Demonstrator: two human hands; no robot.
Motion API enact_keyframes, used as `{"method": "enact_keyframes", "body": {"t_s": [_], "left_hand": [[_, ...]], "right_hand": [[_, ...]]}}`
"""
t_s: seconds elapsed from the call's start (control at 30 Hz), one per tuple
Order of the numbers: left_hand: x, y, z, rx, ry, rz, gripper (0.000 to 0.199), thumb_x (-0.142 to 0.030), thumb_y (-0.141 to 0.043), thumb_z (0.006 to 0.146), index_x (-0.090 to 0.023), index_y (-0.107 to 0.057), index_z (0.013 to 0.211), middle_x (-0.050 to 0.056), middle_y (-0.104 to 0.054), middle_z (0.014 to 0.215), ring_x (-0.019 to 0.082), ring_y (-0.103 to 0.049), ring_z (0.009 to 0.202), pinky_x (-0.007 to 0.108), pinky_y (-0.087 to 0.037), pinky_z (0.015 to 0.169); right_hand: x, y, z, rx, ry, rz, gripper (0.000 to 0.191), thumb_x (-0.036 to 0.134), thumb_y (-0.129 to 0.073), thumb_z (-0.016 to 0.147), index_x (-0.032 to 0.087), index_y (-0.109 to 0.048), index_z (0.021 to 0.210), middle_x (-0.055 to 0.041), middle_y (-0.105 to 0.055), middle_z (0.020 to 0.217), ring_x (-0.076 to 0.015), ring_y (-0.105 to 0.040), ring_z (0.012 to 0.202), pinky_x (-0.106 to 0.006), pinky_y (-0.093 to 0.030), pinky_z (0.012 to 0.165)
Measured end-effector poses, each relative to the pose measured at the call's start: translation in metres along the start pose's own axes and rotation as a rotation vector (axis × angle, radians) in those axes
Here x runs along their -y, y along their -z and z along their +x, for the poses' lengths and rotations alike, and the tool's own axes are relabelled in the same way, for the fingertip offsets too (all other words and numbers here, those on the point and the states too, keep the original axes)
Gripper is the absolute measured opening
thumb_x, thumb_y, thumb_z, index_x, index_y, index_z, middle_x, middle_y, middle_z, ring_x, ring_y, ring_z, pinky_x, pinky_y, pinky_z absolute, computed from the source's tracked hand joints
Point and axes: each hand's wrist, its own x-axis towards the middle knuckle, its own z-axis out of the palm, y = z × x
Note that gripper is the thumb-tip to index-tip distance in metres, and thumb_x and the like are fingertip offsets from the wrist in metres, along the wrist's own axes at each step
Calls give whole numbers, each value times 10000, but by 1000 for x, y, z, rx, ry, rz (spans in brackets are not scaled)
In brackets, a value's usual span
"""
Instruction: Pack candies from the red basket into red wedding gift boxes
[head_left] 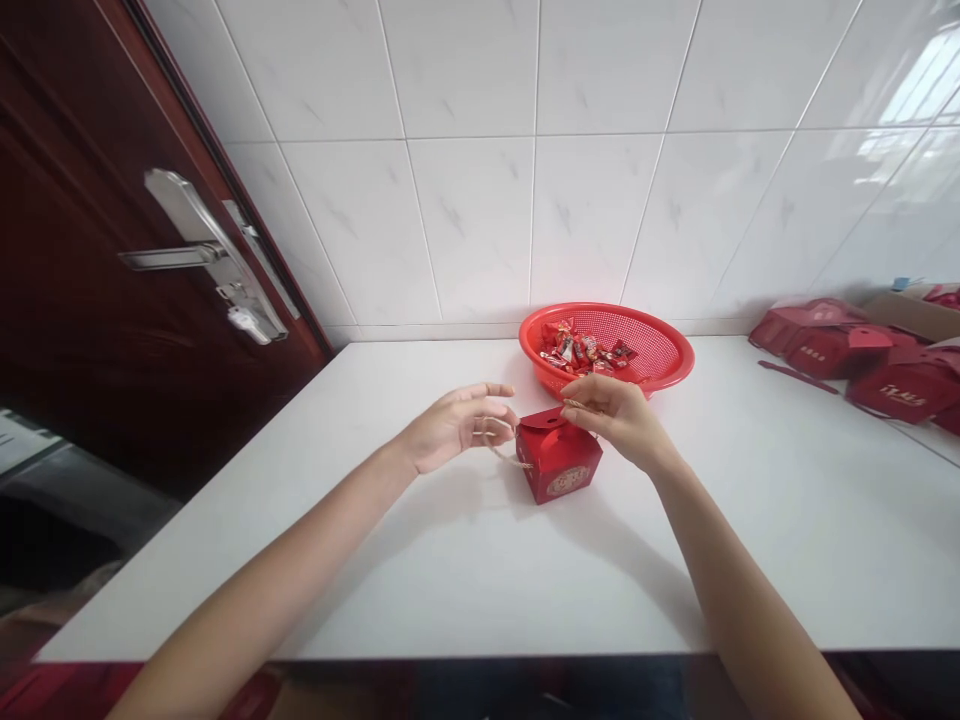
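A small red gift box [555,455] with a gold oval emblem stands upright on the white table. Tan twine cord [510,459] runs from its left side up to my left hand [461,428], whose fingers curl loosely with the cord looped among them. My right hand [619,415] is at the upper right of the box, thumb and fingers pinched on another stretch of the twine. The box's top flaps are folded together, with a small slot showing. My right fingers hide part of its upper right corner.
Just behind the box is a red plastic basket [679,358] holding wrapped candies [574,348]. Several red boxes [896,385] and a cardboard carton [911,312] are at the right. The tiled wall [472,220] bounds the table [420,590]; a dark red door [82,200] is left.
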Motion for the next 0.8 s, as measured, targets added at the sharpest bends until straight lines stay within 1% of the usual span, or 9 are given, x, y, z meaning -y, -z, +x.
{"method": "enact_keyframes", "body": {"t_s": [0.07,0.13,0.23,0.33,0.43,0.53,0.63,0.73,0.8], "left_hand": [[-18,-8,-5,42,-47,21,331,-227,-723,775,-172,-635,1089,86,-756,955,222,-732,872,386,-548,839],[-30,-18,-8,81,-73,76,316,-211,-714,782,-171,-646,1088,105,-760,1036,263,-719,1033,429,-529,946],[-41,-36,-8,95,-116,140,385,-204,-685,807,-189,-628,1188,107,-745,1129,294,-677,1161,491,-496,1031],[-46,-53,-6,78,-157,138,449,-261,-658,849,-215,-582,1289,89,-730,1140,296,-661,1189,506,-509,1031],[-49,-69,-4,108,-176,79,460,-308,-605,889,-206,-550,1334,90,-714,1122,285,-657,1179,486,-531,1012],[-48,-83,-1,129,-190,36,454,-324,-564,917,-186,-536,1348,105,-693,1154,278,-641,1185,460,-537,1001],[-44,-94,2,169,-198,40,425,-319,-542,932,-184,-551,1335,106,-679,1197,278,-608,1228,440,-512,1020],[-38,-99,7,201,-190,51,434,-328,-543,933,-199,-557,1347,106,-666,1249,285,-575,1276,450,-473,1056],[-33,-98,9,225,-180,40,433,-325,-559,927,-215,-565,1346,102,-656,1293,283,-559,1301,449,-451,1078]], "right_hand": [[10,3,0,0,-15,68,390,499,-760,732,196,-649,951,-68,-710,898,-233,-674,819,-363,-526,694],[22,6,2,13,-13,108,397,501,-764,736,199,-648,966,-67,-716,885,-249,-691,854,-361,-528,687],[40,10,4,67,-3,122,370,452,-757,767,196,-642,1010,-67,-732,897,-249,-707,879,-374,-549,728],[55,13,5,108,11,62,334,377,-729,801,195,-627,1062,-49,-734,859,-230,-712,841,-373,-553,751],[64,12,3,96,-10,-3,312,329,-716,793,201,-613,1058,-34,-726,833,-223,-712,812,-366,-550,753],[67,10,0,34,-36,-40,294,306,-713,769,206,-607,1024,-18,-694,786,-216,-694,755,-349,-539,701],[65,9,-3,-61,-32,-64,250,252,-689,751,200,-614,985,-12,-671,730,-216,-679,723,-346,-538,678],[62,10,-7,-127,-65,-41,258,200,-652,736,192,-637,993,-36,-709,770,-235,-700,770,-357,-554,694],[60,13,-10,-169,-82,-20,262,203,-652,733,188,-660,994,-44,-724,780,-238,-709,779,-359,-559,702]]}}
